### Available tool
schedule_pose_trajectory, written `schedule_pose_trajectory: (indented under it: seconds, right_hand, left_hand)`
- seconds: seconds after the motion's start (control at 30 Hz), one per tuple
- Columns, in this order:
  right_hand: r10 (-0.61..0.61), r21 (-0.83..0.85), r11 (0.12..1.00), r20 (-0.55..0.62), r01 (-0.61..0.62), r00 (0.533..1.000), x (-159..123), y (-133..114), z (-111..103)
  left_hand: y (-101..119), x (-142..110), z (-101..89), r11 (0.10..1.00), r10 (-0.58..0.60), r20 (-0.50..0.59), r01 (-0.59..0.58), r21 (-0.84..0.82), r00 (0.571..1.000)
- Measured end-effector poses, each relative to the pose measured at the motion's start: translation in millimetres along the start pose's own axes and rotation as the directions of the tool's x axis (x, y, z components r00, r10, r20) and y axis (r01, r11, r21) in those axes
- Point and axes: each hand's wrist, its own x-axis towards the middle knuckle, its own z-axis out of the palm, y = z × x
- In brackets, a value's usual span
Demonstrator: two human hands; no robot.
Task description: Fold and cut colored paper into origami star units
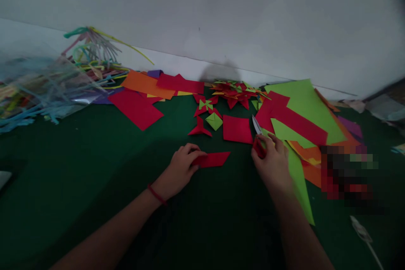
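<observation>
My left hand (pixel 183 164) pinches one end of a folded red paper strip (pixel 217 159), whose free end is slanted. On the right, my right hand (pixel 272 156) has its fingers closed round the red handles of a pair of scissors (pixel 257 127), blades pointing away from me. Between the hands and slightly farther off lies a red paper rectangle (pixel 237 129). Left of it are a folded green paper square (pixel 214 121), a red three-pointed folded piece (pixel 200 129) and a red piece with a green pinwheel shape (pixel 205 104) on it.
A pile of red and green folded paper pieces (pixel 236 90) stands by the wall. Green paper sheets (pixel 300 101) and red strips spread out on the right. Pipe cleaners (pixel 98 65) and clear plastic (pixel 38 67) lie at the left. A white cable (pixel 362 230) is at lower right.
</observation>
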Motion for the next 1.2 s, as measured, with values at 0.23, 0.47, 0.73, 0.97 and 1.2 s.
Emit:
schedule_pose_trajectory:
  seconds: [0.23,0.47,0.73,0.97,1.2]
  right_hand:
    - [0.020,-0.023,1.000,0.126,-0.017,0.992,8.8,27.7,2.6]
    - [0.087,-0.004,0.996,0.078,-0.087,0.993,18.0,43.0,-6.7]
    - [-0.312,0.087,0.946,-0.018,0.312,0.950,-6.5,-17.7,7.0]
    - [-0.369,0.034,0.929,0.190,0.369,0.910,-34.7,-67.6,22.4]
    - [-0.504,0.009,0.847,0.332,0.532,0.797,-36.6,-66.2,30.5]
  left_hand:
    - [-6.6,2.5,1.2,0.994,0.106,-0.011,-0.106,0.013,0.994]
    - [-6.0,5.3,2.9,0.976,0.211,-0.051,-0.207,0.074,0.976]
    - [-9.3,9.4,10.8,0.968,0.234,-0.095,-0.222,0.116,0.968]
    - [-0.4,11.3,9.2,0.978,0.181,-0.108,-0.167,0.123,0.978]
    - [7.4,14.1,11.0,0.978,0.140,-0.111,-0.120,0.170,0.984]
